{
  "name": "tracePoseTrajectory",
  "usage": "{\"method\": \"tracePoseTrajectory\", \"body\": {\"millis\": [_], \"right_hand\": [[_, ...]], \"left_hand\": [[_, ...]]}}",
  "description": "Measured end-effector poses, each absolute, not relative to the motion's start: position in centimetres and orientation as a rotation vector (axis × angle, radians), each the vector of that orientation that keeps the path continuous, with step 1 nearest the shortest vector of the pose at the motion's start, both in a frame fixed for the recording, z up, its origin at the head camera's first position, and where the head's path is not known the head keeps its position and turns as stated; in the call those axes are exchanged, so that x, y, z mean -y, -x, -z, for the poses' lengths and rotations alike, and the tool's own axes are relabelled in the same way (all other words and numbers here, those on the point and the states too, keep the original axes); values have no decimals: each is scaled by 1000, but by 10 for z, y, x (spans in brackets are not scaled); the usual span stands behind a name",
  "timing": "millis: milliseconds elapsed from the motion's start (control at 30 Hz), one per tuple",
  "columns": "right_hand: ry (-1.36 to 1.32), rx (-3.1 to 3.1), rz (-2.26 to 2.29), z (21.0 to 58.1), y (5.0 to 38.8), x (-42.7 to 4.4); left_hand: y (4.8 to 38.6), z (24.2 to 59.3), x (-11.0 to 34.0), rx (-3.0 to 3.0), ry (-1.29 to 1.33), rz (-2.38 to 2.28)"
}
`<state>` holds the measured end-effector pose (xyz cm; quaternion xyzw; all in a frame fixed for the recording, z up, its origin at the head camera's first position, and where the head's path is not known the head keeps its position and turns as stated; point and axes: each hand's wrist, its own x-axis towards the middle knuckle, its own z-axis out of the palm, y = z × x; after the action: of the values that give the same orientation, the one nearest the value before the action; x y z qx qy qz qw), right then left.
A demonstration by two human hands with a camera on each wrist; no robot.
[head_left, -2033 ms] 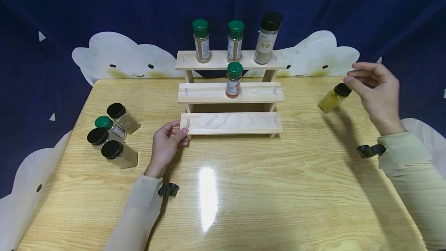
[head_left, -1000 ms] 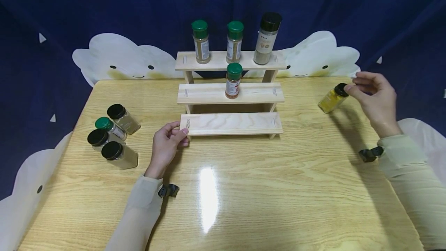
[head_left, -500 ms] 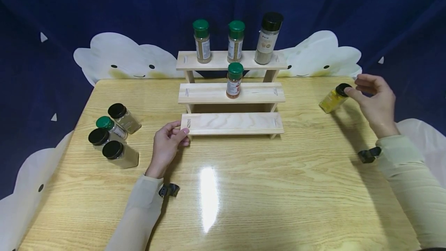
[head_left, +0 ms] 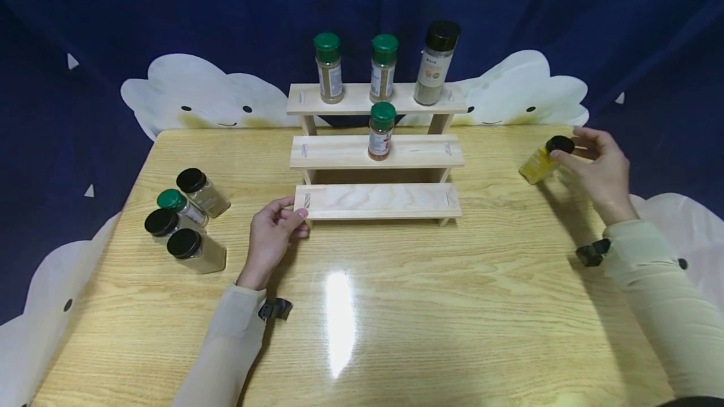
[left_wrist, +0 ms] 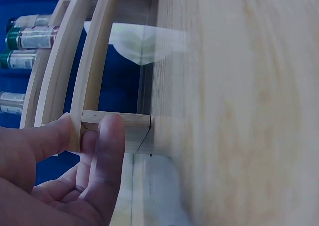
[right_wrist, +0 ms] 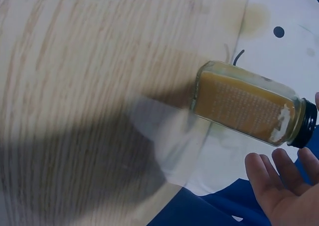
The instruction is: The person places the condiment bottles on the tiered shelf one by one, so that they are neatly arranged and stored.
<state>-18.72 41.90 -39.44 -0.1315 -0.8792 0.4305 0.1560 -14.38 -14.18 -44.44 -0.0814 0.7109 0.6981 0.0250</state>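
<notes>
A light wood three-tier spice rack (head_left: 378, 200) stands mid-table. My left hand (head_left: 270, 237) pinches the left end of its lowest tier, the thumb on the board and fingers curled beneath, as the left wrist view shows. At the far right stands a glass jar (head_left: 537, 165) of yellow spice with a black cap (right_wrist: 305, 123). My right hand (head_left: 602, 168) is at that cap, thumb in front and fingers on the far side. In the right wrist view its fingers (right_wrist: 259, 173) are relaxed, with a gap to the cap; the thumb is mostly cut off.
Two green-capped shakers (head_left: 329, 74) and a tall black-capped bottle (head_left: 432, 74) stand on the top tier. A green-capped shaker of red spice (head_left: 381, 137) is on the middle tier. Several jars (head_left: 198, 253) cluster at the table's left. A dark curtain (head_left: 226, 11) hangs behind.
My right hand has come down and slightly left, closer around the yellow jar's cap. The jar has stayed in place, and my left hand keeps its hold on the rack.
</notes>
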Motion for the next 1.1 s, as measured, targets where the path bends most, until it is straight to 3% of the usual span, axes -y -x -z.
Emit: {"method": "tracePoseTrajectory", "body": {"millis": [1100], "right_hand": [[382, 2549, -1215, 406, 188, -420]], "left_hand": [[142, 442, 142, -2198, 251, -2140]]}}
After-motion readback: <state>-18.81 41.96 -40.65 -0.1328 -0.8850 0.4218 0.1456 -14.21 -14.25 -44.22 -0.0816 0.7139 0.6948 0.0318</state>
